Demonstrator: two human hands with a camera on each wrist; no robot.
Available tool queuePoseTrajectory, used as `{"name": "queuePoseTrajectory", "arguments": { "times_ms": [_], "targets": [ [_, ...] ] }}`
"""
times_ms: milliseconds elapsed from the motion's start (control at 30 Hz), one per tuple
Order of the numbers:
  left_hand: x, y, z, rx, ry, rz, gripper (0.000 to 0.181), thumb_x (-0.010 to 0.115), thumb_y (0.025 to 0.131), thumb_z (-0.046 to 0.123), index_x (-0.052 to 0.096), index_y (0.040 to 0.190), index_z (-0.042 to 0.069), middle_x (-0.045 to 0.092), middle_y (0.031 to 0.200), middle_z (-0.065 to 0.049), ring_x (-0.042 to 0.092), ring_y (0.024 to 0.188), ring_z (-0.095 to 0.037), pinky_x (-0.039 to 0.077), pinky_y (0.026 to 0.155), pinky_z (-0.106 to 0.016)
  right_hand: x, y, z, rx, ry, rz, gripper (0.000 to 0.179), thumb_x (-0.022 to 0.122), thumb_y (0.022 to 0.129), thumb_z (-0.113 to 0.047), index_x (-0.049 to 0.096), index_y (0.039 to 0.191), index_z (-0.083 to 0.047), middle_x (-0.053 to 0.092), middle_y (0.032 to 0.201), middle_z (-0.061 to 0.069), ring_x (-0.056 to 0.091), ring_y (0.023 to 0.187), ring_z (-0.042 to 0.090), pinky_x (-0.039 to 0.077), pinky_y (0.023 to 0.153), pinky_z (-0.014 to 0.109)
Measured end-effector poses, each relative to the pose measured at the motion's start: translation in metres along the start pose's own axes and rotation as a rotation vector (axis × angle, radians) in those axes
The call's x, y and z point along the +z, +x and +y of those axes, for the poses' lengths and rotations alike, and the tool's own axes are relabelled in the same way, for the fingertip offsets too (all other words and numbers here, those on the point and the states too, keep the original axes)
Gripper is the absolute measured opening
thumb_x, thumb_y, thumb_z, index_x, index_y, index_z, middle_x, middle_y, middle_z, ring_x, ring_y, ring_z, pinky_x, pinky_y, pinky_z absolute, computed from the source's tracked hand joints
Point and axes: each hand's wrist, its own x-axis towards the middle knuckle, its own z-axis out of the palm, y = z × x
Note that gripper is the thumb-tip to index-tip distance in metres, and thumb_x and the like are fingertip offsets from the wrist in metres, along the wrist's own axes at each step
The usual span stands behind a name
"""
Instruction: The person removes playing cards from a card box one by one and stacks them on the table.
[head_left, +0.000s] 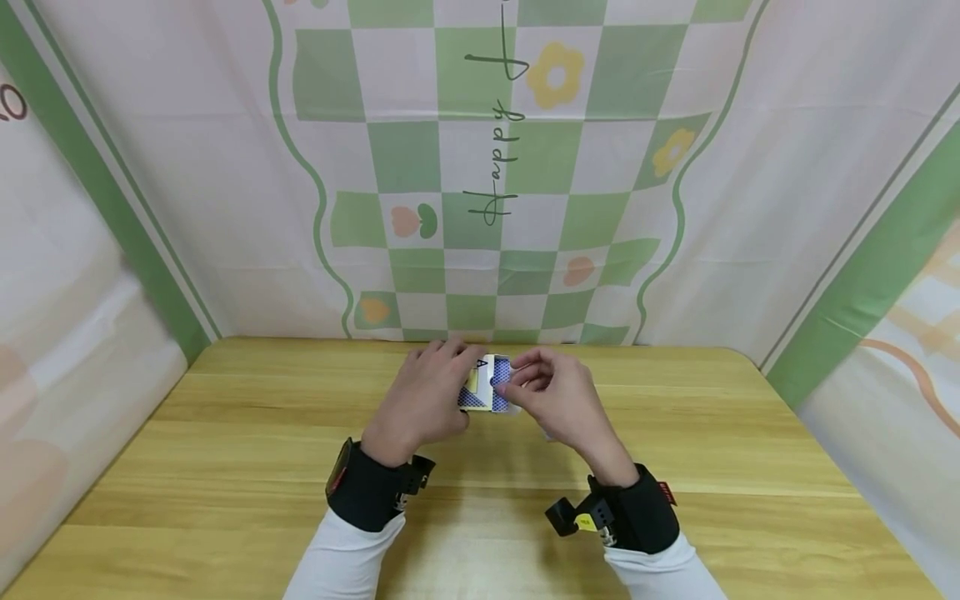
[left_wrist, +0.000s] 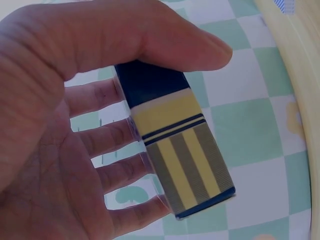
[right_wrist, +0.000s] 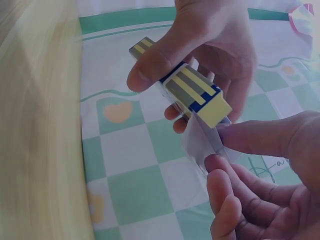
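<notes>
A small card box (head_left: pixel 480 398) with a blue patterned face and an "A" on it is raised over the table near the back edge. My left hand (head_left: pixel 427 387) grips it, thumb on one narrow side and fingers on the other. The box's side (left_wrist: pixel 187 160) shows dark blue, yellow and grey-brown stripes in the left wrist view. At its pale yellow end, clear plastic film (right_wrist: pixel 197 140) hangs loose. My right hand (head_left: pixel 558 396) pinches at this film between thumb and fingers; its exact hold is partly hidden.
The wooden table (head_left: pixel 225 467) spreads below both hands. Behind it hangs a green-and-white checked cloth (head_left: pixel 472 158), close to the table's back edge. Cloth walls (head_left: pixel 60 375) also stand at both sides. A black strap with a small camera (head_left: pixel 633 508) sits on each wrist.
</notes>
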Motion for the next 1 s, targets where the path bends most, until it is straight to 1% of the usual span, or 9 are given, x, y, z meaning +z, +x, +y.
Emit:
{"name": "queuePoseTrajectory", "arguments": {
  "times_ms": [167,400,467,533,600,700,833,900,1000],
  "targets": [
    [0.000,0.000,-0.004,-0.023,0.000,-0.004,0.076,0.077,0.061,0.020,0.047,0.131,0.019,0.050,0.119,0.000,0.047,0.108,-0.021,0.038,0.085,-0.045,-0.004,-0.001,-0.002,-0.007,0.000,0.018,0.033,0.071,0.078,-0.024,0.059,0.105,-0.010,0.064,0.082,0.001,0.058,0.074,0.017,0.046,0.067,0.032],
    [-0.003,-0.002,-0.008,-0.053,-0.001,0.000,0.077,0.079,0.060,0.021,0.048,0.130,0.019,0.051,0.118,0.000,0.047,0.108,-0.020,0.038,0.086,-0.044,-0.010,-0.001,-0.003,-0.008,-0.008,0.036,0.036,0.070,0.079,-0.024,0.056,0.109,-0.010,0.063,0.082,0.001,0.058,0.075,0.017,0.046,0.068,0.033],
    [-0.003,-0.002,-0.008,-0.054,-0.002,0.001,0.077,0.079,0.060,0.021,0.048,0.130,0.019,0.051,0.118,0.000,0.047,0.108,-0.020,0.038,0.086,-0.044,-0.011,-0.001,-0.002,-0.017,-0.012,0.030,0.038,0.071,0.078,-0.025,0.056,0.110,-0.010,0.063,0.084,0.002,0.058,0.076,0.018,0.046,0.068,0.033],
    [-0.003,-0.002,-0.008,-0.051,-0.005,-0.001,0.078,0.079,0.060,0.021,0.048,0.131,0.018,0.051,0.119,-0.001,0.047,0.108,-0.021,0.038,0.086,-0.045,-0.012,0.000,-0.001,-0.039,-0.031,0.025,0.040,0.071,0.078,-0.028,0.057,0.111,-0.010,0.062,0.089,0.002,0.058,0.079,0.018,0.046,0.069,0.032],
    [-0.003,-0.002,-0.008,-0.047,-0.004,-0.005,0.078,0.079,0.060,0.021,0.047,0.131,0.018,0.051,0.119,-0.001,0.047,0.108,-0.021,0.037,0.086,-0.045,-0.013,0.000,0.000,-0.088,-0.057,0.017,0.042,0.072,0.077,-0.028,0.057,0.113,-0.011,0.061,0.099,0.002,0.057,0.087,0.019,0.046,0.072,0.031],
    [-0.003,-0.002,-0.007,-0.045,0.001,-0.011,0.079,0.080,0.060,0.021,0.047,0.132,0.018,0.050,0.119,-0.002,0.047,0.109,-0.022,0.037,0.086,-0.046,-0.015,-0.001,0.002,-0.213,-0.127,-0.014,0.045,0.073,0.076,-0.026,0.056,0.116,-0.014,0.054,0.115,0.001,0.052,0.101,0.019,0.045,0.078,0.031],
    [-0.002,-0.002,-0.006,-0.043,0.011,-0.024,0.077,0.080,0.060,0.021,0.048,0.130,0.019,0.050,0.120,-0.002,0.047,0.108,-0.023,0.038,0.085,-0.046,-0.013,-0.002,0.001,-0.392,-0.214,-0.117,0.049,0.074,0.074,-0.023,0.056,0.119,-0.019,0.044,0.130,0.001,0.043,0.117,0.020,0.041,0.087,0.036],
    [-0.002,-0.002,-0.006,-0.039,0.013,-0.030,0.076,0.079,0.061,0.022,0.048,0.130,0.019,0.050,0.120,-0.002,0.048,0.108,-0.023,0.038,0.084,-0.046,-0.011,-0.003,0.001,-0.437,-0.244,-0.160,0.051,0.075,0.074,-0.025,0.055,0.120,-0.019,0.042,0.133,0.002,0.041,0.120,0.021,0.040,0.089,0.036],
    [-0.001,-0.003,-0.005,-0.031,0.002,-0.036,0.076,0.080,0.061,0.022,0.048,0.130,0.018,0.050,0.120,-0.002,0.048,0.107,-0.024,0.038,0.084,-0.047,-0.008,-0.002,0.000,-0.452,-0.278,-0.172,0.050,0.075,0.073,-0.025,0.056,0.119,-0.017,0.044,0.133,0.002,0.043,0.118,0.021,0.040,0.088,0.036]
  ]
}}
